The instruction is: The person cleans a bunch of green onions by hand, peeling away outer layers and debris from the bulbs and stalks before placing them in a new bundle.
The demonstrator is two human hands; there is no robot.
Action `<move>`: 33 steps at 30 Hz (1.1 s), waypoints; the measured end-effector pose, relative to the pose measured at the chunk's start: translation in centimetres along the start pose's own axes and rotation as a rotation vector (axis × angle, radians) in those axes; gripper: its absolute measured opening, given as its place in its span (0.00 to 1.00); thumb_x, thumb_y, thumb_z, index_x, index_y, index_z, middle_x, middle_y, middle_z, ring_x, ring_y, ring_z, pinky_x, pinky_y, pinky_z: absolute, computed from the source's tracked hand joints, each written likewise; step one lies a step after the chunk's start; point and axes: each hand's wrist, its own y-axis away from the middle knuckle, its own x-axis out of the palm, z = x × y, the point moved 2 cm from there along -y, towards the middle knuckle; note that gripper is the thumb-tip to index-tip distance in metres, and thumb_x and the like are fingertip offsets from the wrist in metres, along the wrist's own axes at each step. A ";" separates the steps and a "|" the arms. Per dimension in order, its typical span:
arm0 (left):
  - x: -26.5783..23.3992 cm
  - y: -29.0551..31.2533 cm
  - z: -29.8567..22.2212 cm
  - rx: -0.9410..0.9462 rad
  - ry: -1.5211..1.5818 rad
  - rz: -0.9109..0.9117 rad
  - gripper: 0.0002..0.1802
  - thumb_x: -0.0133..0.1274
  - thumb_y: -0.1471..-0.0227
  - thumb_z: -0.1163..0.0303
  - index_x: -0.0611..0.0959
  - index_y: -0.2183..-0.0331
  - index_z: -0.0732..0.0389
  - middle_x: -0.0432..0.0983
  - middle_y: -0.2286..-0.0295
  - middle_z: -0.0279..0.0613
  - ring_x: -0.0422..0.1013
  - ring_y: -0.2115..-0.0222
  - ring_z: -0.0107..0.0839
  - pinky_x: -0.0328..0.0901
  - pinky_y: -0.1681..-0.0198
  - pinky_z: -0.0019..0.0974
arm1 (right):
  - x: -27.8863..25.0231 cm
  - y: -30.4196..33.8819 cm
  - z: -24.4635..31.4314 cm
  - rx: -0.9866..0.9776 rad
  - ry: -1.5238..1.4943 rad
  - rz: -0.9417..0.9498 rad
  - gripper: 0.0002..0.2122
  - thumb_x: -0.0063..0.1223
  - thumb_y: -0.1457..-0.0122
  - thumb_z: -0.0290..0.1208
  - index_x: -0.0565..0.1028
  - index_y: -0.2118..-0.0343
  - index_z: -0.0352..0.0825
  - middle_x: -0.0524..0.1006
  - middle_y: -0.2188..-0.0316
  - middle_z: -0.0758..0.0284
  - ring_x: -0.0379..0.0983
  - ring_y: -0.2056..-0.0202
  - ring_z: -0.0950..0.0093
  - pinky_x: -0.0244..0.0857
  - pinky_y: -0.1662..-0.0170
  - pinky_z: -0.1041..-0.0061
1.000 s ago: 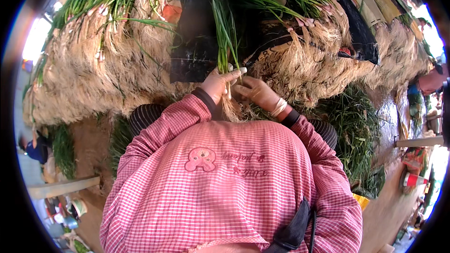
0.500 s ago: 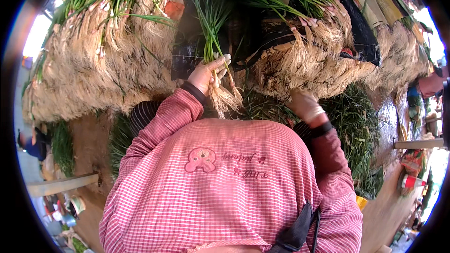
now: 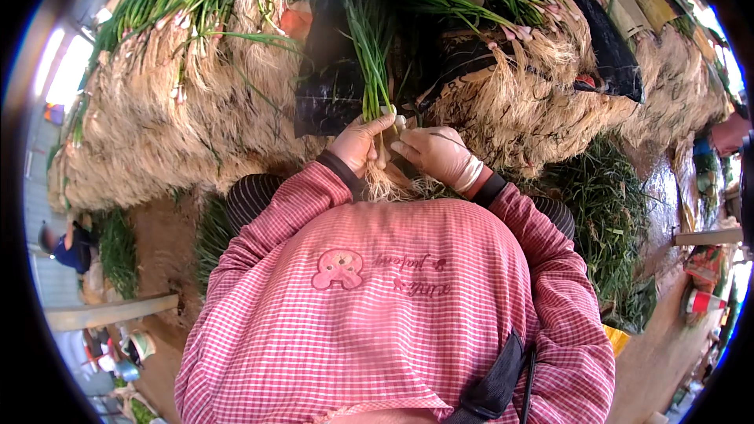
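Note:
A small bunch of spring onions [image 3: 375,71] stands upright before me, green leaves pointing away and pale roots hanging toward my chest. My left hand [image 3: 357,144] is closed round its lower stems, with the thumb on top. Close beside the stem bases is my right hand [image 3: 440,155], in a whitish glove, its fingers pinched together. Whatever lies between those right fingertips is hidden. Below both hands the bunch's roots [image 3: 386,183] spread out, partly covered by the fingers.
Piled spring onions with thick roots [image 3: 149,110] rise at the left, and another rooted heap [image 3: 542,106] at the right. Dark plastic sheeting [image 3: 326,78] lies between them. Loose green leaves [image 3: 601,220] cover the ground at right. A bench end [image 3: 118,312] juts in at left.
My right hand has come up and inward from the right-hand root heap to the bunch's base. My left hand has shifted slightly right and lower, still holding the spring onions.

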 end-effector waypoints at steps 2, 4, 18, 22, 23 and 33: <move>0.2 0.4 0.0 -0.040 -0.010 -0.008 0.11 0.54 0.43 0.60 0.81 0.64 0.57 0.76 0.76 0.34 0.64 0.88 0.22 0.56 0.89 0.24 | -0.8 0.4 0.6 -0.040 0.011 -0.021 0.14 0.47 0.38 0.42 0.74 0.73 0.37 0.76 0.76 0.60 0.74 0.73 0.58 0.67 0.70 0.64; 0.9 0.5 0.0 -0.014 -0.022 -0.058 0.12 0.54 0.43 0.60 0.80 0.64 0.59 0.75 0.77 0.33 0.63 0.89 0.22 0.57 0.89 0.23 | -1.6 0.6 0.9 -0.070 -0.005 -0.033 0.15 0.46 0.38 0.43 0.74 0.73 0.36 0.76 0.77 0.60 0.74 0.73 0.58 0.67 0.70 0.64; -0.2 -0.5 -0.7 0.076 0.311 0.037 0.17 0.49 0.39 0.61 0.74 0.51 0.56 0.75 0.56 0.35 0.70 0.50 0.36 0.72 0.55 0.41 | -3.9 6.2 -3.7 0.337 -0.105 0.249 0.15 0.51 0.40 0.37 0.75 0.57 0.30 0.79 0.61 0.59 0.76 0.61 0.64 0.69 0.56 0.68; 0.5 0.4 -1.0 0.065 0.510 0.252 0.25 0.44 0.38 0.55 0.68 0.44 0.56 0.67 0.45 0.41 0.65 0.44 0.39 0.62 0.42 0.46 | -1.9 5.4 -6.5 0.221 -0.033 0.186 0.13 0.52 0.43 0.39 0.77 0.63 0.34 0.78 0.66 0.56 0.74 0.63 0.55 0.68 0.60 0.62; 0.0 0.1 -0.3 0.047 0.576 0.378 0.27 0.44 0.38 0.56 0.65 0.41 0.57 0.65 0.44 0.43 0.65 0.44 0.40 0.63 0.43 0.47 | -2.6 3.9 -4.6 0.243 -0.045 0.143 0.13 0.52 0.43 0.40 0.77 0.65 0.33 0.77 0.67 0.56 0.74 0.64 0.55 0.67 0.60 0.61; 0.4 2.1 0.8 0.072 0.114 0.288 0.23 0.43 0.38 0.70 0.67 0.42 0.57 0.75 0.57 0.42 0.73 0.61 0.33 0.71 0.58 0.40 | -8.9 -0.5 -3.9 0.370 0.189 -0.314 0.12 0.51 0.41 0.41 0.75 0.66 0.37 0.77 0.72 0.60 0.76 0.68 0.62 0.69 0.59 0.66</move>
